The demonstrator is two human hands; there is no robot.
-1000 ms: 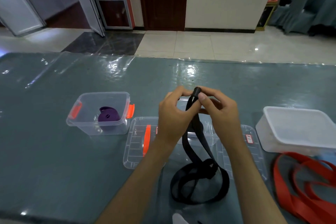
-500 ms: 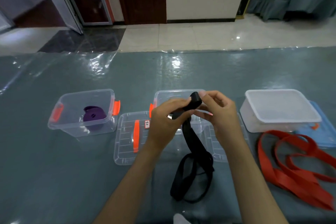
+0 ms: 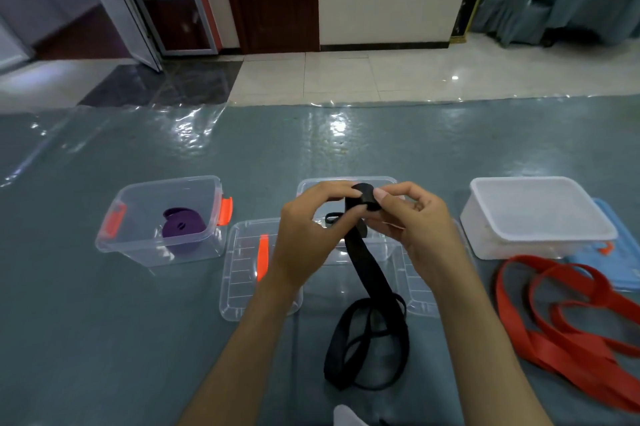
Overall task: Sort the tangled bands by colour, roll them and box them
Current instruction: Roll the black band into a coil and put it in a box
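Both hands up over middle clear box [image 3: 346,183]. Left hand [image 3: 308,235] and right hand [image 3: 419,221] fingers pinch black band [image 3: 363,206]; roll thicker than 0.5 s ago, tail on surface [image 3: 104,339] shorter. Purple band [image 3: 180,228] in left box [image 3: 166,218].

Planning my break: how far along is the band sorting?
Done: a rolled purple band sits in the left clear box. In hand: left hand and right hand are rolling the black band, mostly unrolled. Left: the red bands lie loose beside the white box.
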